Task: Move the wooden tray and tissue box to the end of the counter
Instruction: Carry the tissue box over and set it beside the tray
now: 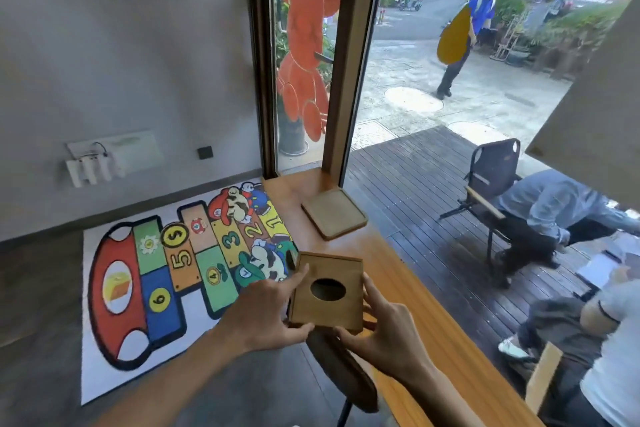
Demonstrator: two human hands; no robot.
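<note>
A wooden tissue box (327, 292) with an oval hole in its top is held over the near edge of the wooden counter (408, 291). My left hand (266, 310) grips its left side, fingers along the edge. My right hand (377, 322) grips its right side and near corner. The flat square wooden tray (334, 213) lies on the counter farther along, close to the window post at the counter's end.
A wooden stool (346, 371) stands below the box beside the counter. A colourful hopscotch mat (166, 274) covers the floor on the left. Beyond the window glass, people sit on chairs on a dark deck (415, 184).
</note>
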